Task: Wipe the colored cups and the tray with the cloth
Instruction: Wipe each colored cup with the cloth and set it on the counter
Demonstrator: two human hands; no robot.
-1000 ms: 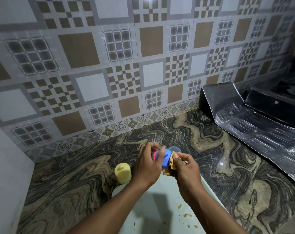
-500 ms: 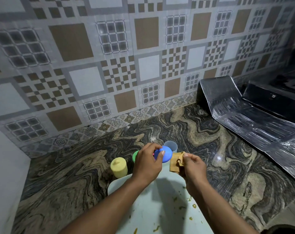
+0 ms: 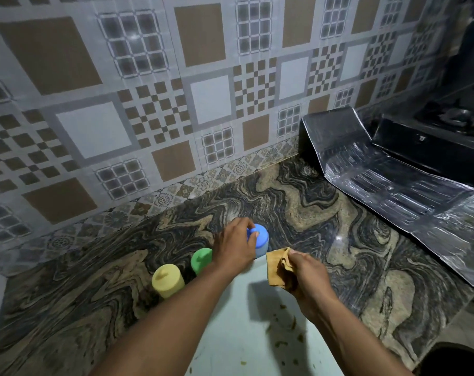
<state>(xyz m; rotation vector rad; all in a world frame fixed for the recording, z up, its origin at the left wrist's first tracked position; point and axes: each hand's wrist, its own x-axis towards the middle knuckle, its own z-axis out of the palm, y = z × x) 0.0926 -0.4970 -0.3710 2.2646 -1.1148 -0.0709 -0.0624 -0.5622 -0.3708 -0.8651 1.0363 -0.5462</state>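
Head view: your left hand (image 3: 234, 245) grips the blue cup (image 3: 261, 244), your right hand (image 3: 309, 272) pinches the cloth (image 3: 276, 264) just right of it, above the tray (image 3: 244, 321).

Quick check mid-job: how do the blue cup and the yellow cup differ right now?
The left hand grips the blue cup; the yellow cup stands untouched. The blue cup is nearest the cloth; the yellow cup is farthest from it, with the green cup between. Both show a small nub on top.
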